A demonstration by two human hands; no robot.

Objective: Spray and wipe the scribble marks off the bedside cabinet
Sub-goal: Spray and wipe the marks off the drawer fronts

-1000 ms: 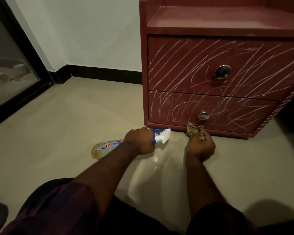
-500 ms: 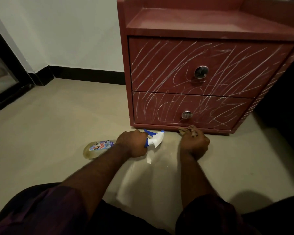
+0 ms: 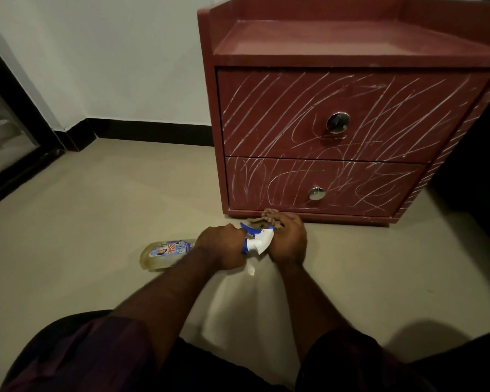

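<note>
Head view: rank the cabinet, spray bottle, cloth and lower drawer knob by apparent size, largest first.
1. cabinet
2. spray bottle
3 and 4, unsure: the cloth, mostly hidden in the right hand, shows only a tuft about as big as the lower knob.

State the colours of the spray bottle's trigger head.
The trigger head is white with blue parts, best seen in the head view.
</note>
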